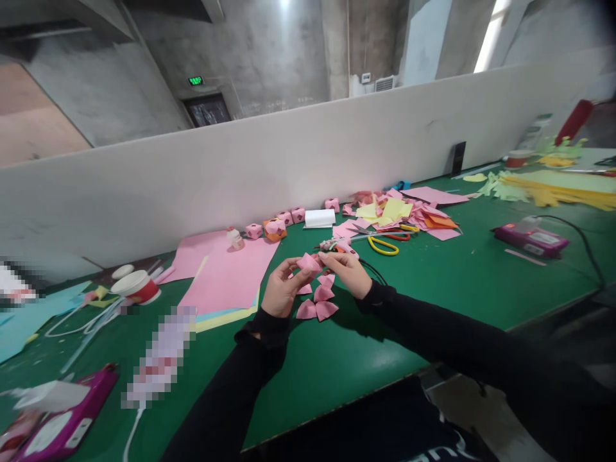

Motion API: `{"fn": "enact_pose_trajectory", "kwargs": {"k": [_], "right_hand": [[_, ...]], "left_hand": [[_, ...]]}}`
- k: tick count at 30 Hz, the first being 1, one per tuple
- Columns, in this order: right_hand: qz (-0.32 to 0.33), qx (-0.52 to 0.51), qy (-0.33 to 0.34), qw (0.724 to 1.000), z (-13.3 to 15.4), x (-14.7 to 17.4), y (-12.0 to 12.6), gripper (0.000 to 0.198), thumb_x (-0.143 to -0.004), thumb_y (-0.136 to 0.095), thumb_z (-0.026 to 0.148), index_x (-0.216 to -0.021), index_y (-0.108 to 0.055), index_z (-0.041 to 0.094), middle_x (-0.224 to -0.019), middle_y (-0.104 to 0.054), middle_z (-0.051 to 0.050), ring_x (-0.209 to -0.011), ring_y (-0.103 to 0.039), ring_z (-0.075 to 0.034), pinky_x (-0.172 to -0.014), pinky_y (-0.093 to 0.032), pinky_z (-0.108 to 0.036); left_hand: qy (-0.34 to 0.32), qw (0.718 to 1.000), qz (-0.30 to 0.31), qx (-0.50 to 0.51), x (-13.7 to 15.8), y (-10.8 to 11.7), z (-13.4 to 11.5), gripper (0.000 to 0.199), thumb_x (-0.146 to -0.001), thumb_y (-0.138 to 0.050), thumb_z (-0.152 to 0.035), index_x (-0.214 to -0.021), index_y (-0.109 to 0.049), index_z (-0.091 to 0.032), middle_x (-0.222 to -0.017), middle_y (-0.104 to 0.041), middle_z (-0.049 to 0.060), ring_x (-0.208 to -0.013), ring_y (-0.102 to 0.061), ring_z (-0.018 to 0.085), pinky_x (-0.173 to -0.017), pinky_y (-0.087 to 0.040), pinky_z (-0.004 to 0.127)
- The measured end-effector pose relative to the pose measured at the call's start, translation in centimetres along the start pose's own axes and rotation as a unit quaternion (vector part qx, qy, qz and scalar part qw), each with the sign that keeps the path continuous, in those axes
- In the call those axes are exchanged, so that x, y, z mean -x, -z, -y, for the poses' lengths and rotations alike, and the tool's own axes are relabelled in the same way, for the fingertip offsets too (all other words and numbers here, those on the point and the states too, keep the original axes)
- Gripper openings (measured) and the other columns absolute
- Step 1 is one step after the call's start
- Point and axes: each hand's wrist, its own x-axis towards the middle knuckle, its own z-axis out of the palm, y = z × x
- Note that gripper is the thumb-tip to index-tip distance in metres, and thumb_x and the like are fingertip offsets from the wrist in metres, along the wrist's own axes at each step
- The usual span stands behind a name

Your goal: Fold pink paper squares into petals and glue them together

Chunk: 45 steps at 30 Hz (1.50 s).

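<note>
Above the green table, my left hand [283, 287] is closed around a small folded pink paper piece [308, 264], thumb and fingers pinching its side. My right hand [350, 273] is closed too, its fingertips pinching the piece's right edge. Several more folded pink paper pieces [324, 293] lie on the table just below both hands, partly hidden by them. Directly behind my right hand lies a pink glue gun [342, 246], partly covered, with a black cable. Yellow-handled scissors [384, 246] and a second, red-handled pair [395, 235] rest farther back.
Pink paper sheets [231, 273] lie left, with a small bottle [235, 239] on them. Finished-looking pink paper balls [254, 231] line the white partition [289, 167]. A heap of paper scraps [423, 215] sits back right. A paper cup [137, 287] stands left; purple packs [532, 239] lie at both sides.
</note>
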Motion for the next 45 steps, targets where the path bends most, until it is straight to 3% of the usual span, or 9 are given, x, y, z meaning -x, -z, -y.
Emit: {"fn": "enact_pose_trajectory", "kwargs": {"k": [4,11,21,25,30,39,45], "right_hand": [[0.004,0.024,0.020,1.000,0.6,-0.2,0.3,0.036,-0.074,-0.063,0.051,-0.067,-0.068,0.016,-0.067,-0.063,-0.001,-0.065,-0.056,-0.013,-0.063,-0.046,-0.027],[0.039,0.038,0.009,0.998,0.8,-0.4,0.8,0.034,-0.068,-0.070,0.048,-0.064,-0.065,0.015,-0.057,-0.058,0.001,-0.054,-0.048,-0.010,-0.054,-0.038,-0.025],[0.045,0.017,0.014,0.999,0.3,-0.5,0.9,0.039,-0.068,-0.069,0.052,-0.059,-0.058,0.015,-0.057,-0.053,0.002,-0.056,-0.046,-0.010,-0.056,-0.037,-0.025],[0.055,-0.009,-0.008,0.998,0.4,-0.5,0.8,0.037,-0.068,-0.070,0.049,-0.061,-0.059,0.015,-0.058,-0.055,0.001,-0.056,-0.047,-0.009,-0.056,-0.039,-0.025],[0.081,-0.028,-0.027,0.996,0.7,-0.5,0.7,0.033,-0.067,-0.072,0.047,-0.067,-0.063,0.015,-0.064,-0.061,0.000,-0.055,-0.051,-0.009,-0.055,-0.042,-0.024],[0.066,-0.038,-0.086,0.993,-0.1,-0.8,0.9,0.034,-0.063,-0.075,0.047,-0.069,-0.064,0.015,-0.065,-0.062,0.000,-0.058,-0.052,-0.009,-0.055,-0.042,-0.023],[0.086,-0.065,-0.046,0.993,0.1,-0.8,0.7,0.036,-0.062,-0.075,0.047,-0.065,-0.058,0.015,-0.061,-0.056,0.003,-0.055,-0.048,-0.008,-0.056,-0.039,-0.024]], "left_hand": [[0.032,0.999,0.010,0.000,0.2,0.0,-0.2,0.035,-0.055,-0.082,-0.023,-0.082,-0.062,-0.015,-0.081,-0.067,0.002,-0.074,-0.065,0.014,-0.073,-0.051,0.028],[0.036,0.998,0.022,-0.041,0.1,0.1,0.1,0.036,-0.054,-0.083,-0.024,-0.082,-0.061,-0.016,-0.080,-0.067,0.001,-0.073,-0.064,0.014,-0.070,-0.051,0.027],[0.041,0.997,0.045,-0.048,0.3,-0.1,0.1,0.040,-0.054,-0.083,-0.026,-0.085,-0.060,-0.015,-0.082,-0.066,0.001,-0.072,-0.063,0.014,-0.067,-0.050,0.027],[0.028,0.998,0.028,-0.058,0.1,0.1,0.4,0.042,-0.055,-0.082,-0.028,-0.089,-0.060,-0.015,-0.080,-0.066,0.002,-0.075,-0.064,0.016,-0.067,-0.050,0.027],[-0.031,0.997,0.022,-0.061,-0.4,0.6,0.7,0.042,-0.058,-0.081,-0.023,-0.094,-0.061,-0.016,-0.079,-0.066,0.001,-0.080,-0.062,0.013,-0.077,-0.048,0.027],[-0.034,0.997,0.025,-0.062,-0.3,0.6,0.3,0.038,-0.058,-0.080,-0.022,-0.092,-0.063,-0.015,-0.075,-0.065,0.000,-0.076,-0.062,0.013,-0.074,-0.049,0.026],[-0.004,0.998,0.021,-0.057,-0.1,0.4,0.3,0.051,-0.058,-0.080,-0.023,-0.105,-0.059,-0.016,-0.074,-0.064,0.000,-0.076,-0.065,0.014,-0.071,-0.049,0.025]]}}
